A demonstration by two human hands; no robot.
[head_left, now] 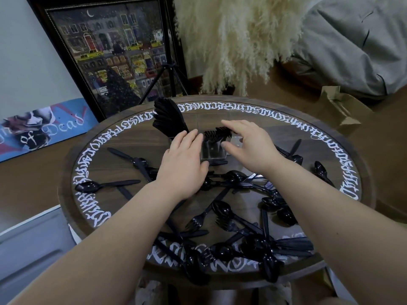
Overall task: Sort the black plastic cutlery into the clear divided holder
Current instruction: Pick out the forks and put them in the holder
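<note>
writing: skateboard deck (44, 128) on the floor at left reads "of Dead"; first word cut off. White calligraphy ring around the counter (105, 164) rim, not legible.
holder: clear divided holder (212, 148) at centre-far part of the counter, between the two hands.
holder contents: knives (167, 116) fanned upright in the left compartment; forks (217, 133), tines up, in the middle one. Right compartment: cannot tell.
left hand: left hand (184, 164) flat, fingers (189, 137) extended and close together, tips at the holder's left side. Contact unclear. Nothing held.
right hand: right hand (248, 144) over the holder's right side, fingers spread and released, thumb near the front wall. Nothing held.
loose cutlery: black spoons, forks, knives scattered over the near half of the counter; one spoon (92, 186) lies apart at left.
background: framed street painting (114, 51) leaning on the wall, pampas grass (237, 40) behind.
</note>
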